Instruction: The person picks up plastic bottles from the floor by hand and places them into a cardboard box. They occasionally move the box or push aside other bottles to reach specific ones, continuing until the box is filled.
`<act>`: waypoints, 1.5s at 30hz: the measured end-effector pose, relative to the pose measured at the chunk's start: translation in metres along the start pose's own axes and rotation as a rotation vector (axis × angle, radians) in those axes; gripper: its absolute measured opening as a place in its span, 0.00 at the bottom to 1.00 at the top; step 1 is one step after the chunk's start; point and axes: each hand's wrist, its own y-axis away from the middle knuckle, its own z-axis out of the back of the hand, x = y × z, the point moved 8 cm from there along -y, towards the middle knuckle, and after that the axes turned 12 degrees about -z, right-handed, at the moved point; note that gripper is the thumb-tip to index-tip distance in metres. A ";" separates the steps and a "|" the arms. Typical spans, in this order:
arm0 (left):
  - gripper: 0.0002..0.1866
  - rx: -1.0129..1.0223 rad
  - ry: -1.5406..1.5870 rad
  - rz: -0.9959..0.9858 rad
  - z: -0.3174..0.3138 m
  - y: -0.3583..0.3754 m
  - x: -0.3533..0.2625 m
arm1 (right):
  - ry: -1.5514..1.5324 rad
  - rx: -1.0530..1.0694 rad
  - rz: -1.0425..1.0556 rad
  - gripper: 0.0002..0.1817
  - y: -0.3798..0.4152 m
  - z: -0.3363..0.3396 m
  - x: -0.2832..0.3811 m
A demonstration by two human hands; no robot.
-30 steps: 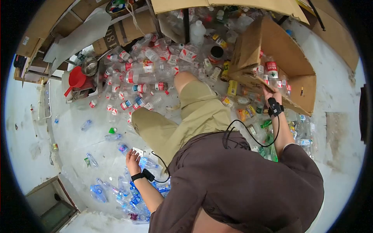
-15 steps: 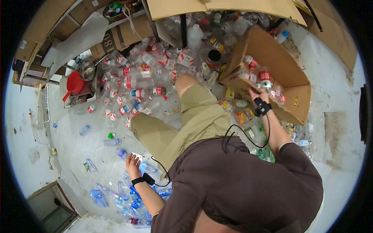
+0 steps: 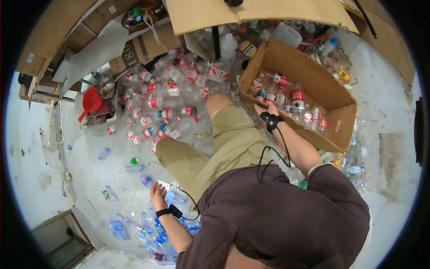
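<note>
My right hand [image 3: 267, 110] grips the near left edge of an open cardboard box [image 3: 342, 130]. Inside the box lie several clear plastic bottles, one with a red label [image 3: 297, 99]. My left hand [image 3: 158, 196] hangs low on the left, fingers loosely curled and apart, holding nothing that I can see. Close to its fingertips are a small white plate-like piece [image 3: 164, 184] and a clear bottle with a blue and purple label [image 3: 146, 180]. A light blue bottle [image 3: 175, 197] lies just right of that hand.
A large heap of red-labelled bottles [image 3: 174, 92] spreads in front of my knees. Blue-tinted bottles [image 3: 156, 235] gather at lower left. A cardboard-topped table [image 3: 286, 11] stands over more bottles. At left are a red pan [image 3: 92, 99] and a metal pot [image 3: 106, 87].
The cardboard box has swung left and down with my right hand on its edge, and more of the bottles inside show. My left hand stays almost in place.
</note>
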 end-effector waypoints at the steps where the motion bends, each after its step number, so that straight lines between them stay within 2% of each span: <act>1: 0.20 0.008 0.009 -0.007 -0.001 -0.001 0.000 | 0.114 -0.052 0.058 0.31 -0.002 -0.002 -0.002; 3: 0.20 0.029 0.007 -0.011 -0.004 0.001 -0.002 | 0.214 -0.111 0.123 0.35 0.005 0.002 -0.006; 6: 0.19 0.019 -0.008 -0.021 -0.004 0.007 -0.003 | 0.236 0.011 -0.166 0.46 0.022 0.004 -0.034; 8: 0.20 -0.012 0.010 -0.028 0.003 0.011 -0.001 | 0.328 0.060 -0.189 0.50 0.032 0.008 -0.037; 11: 0.21 -0.014 0.017 -0.023 0.011 0.015 0.003 | 0.361 -0.037 -0.145 0.36 0.049 0.014 -0.035; 15: 0.21 0.009 0.014 -0.039 0.013 0.011 0.001 | 0.477 0.008 -0.178 0.30 0.046 0.023 -0.029; 17: 0.21 0.017 0.007 -0.049 0.009 0.009 -0.005 | 0.518 -0.035 -0.195 0.21 0.046 0.030 -0.023; 18: 0.21 0.019 0.004 -0.058 0.007 0.009 -0.008 | 0.524 -0.038 -0.203 0.21 0.051 0.030 -0.022; 20: 0.21 0.023 -0.014 -0.093 0.003 0.005 -0.013 | 0.576 -0.046 -0.194 0.10 0.063 0.025 -0.022; 22: 0.19 0.008 -0.036 -0.123 -0.004 0.007 -0.030 | 0.597 0.023 -0.317 0.08 0.078 0.014 -0.032; 24: 0.21 -0.003 -0.021 -0.179 -0.005 0.002 -0.041 | 0.563 -0.051 -0.136 0.07 0.081 0.012 -0.023; 27: 0.19 0.052 -0.027 -0.335 -0.018 0.000 -0.078 | 0.522 0.002 -0.120 0.07 0.096 -0.010 -0.035; 29: 0.18 0.047 -0.105 -0.389 -0.030 0.007 -0.109 | 0.561 0.042 -0.150 0.07 0.098 -0.026 -0.053; 30: 0.18 0.018 -0.091 -0.387 -0.032 0.012 -0.120 | 0.566 0.078 -0.155 0.07 0.101 -0.036 -0.062; 32: 0.18 0.051 -0.098 -0.507 -0.041 0.022 -0.150 | 0.605 0.081 -0.199 0.08 0.108 -0.050 -0.087; 36: 0.18 0.046 -0.021 -0.571 -0.048 0.049 -0.180 | 0.679 0.179 -0.315 0.06 0.120 -0.070 -0.136; 38: 0.18 0.091 0.123 -0.543 -0.056 0.057 -0.181 | 0.668 0.182 -0.375 0.06 0.127 -0.075 -0.160; 45: 0.18 0.383 0.103 -0.617 -0.133 0.033 -0.205 | 0.856 0.271 -0.542 0.08 0.102 -0.111 -0.226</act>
